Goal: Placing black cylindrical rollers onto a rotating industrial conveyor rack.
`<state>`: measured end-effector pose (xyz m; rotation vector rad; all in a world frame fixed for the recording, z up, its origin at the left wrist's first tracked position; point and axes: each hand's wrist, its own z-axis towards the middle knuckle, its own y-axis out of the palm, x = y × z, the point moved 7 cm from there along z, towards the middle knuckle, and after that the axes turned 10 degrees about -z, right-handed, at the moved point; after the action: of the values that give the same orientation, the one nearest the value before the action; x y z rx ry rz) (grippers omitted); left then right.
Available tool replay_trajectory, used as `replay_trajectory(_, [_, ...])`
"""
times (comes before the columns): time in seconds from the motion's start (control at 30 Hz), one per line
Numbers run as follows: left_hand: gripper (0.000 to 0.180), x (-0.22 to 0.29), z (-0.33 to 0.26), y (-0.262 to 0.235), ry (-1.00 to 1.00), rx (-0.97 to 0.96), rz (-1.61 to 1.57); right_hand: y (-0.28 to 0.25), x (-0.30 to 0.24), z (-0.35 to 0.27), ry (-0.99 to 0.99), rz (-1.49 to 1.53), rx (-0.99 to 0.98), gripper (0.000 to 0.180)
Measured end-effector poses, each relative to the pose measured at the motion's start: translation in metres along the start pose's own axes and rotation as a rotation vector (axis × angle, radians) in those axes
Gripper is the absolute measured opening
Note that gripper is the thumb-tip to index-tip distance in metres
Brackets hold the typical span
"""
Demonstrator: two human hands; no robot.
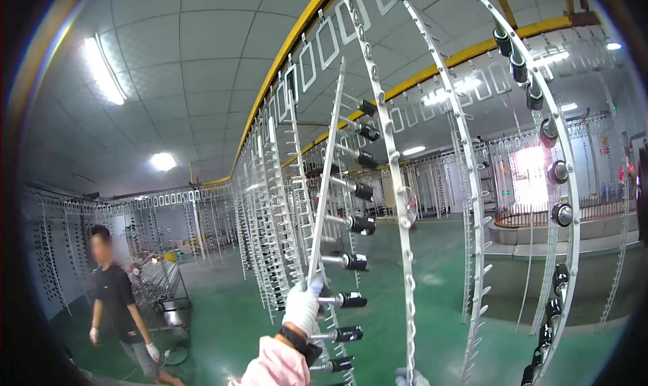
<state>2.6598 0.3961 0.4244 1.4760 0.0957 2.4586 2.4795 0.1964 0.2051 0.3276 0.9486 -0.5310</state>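
Note:
My left hand, in a white glove below a pink sleeve and a dark wristband, is closed around a long white rack bar. This bar stands tilted, its top leaning right. Short pegs on it carry several black cylindrical parts in a column on its right side. At the lower edge, my gloved right hand shows only in part, closed around the low end of a hanging white peg bar with no black parts on it.
A yellow overhead rail carries hooks and rows of hanging peg bars. Right of me hangs a curved bar with black parts. A person in dark clothes stands left, near a metal rack. A round metal-sided basin stands far right.

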Motion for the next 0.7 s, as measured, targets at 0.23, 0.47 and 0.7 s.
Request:
replay_trajectory(0.23, [0.036, -0.008, -0.011, 0.031, -0.027, 0.016, -0.106, 0.012, 0.015, -0.038, 0.191, 0.130, -0.181, 0.021])
replay_trajectory(0.47, [0.029, -0.058, -0.007, 0.022, -0.145, -0.181, -0.238, 0.073, 0.021, -0.089, 0.129, 0.142, -0.631, 0.020])
replay_trajectory(0.7, [0.053, -0.005, -0.110, -0.054, -0.125, -0.184, -0.066, 0.134, 0.065, -0.187, 0.323, 0.210, -0.974, 0.024])
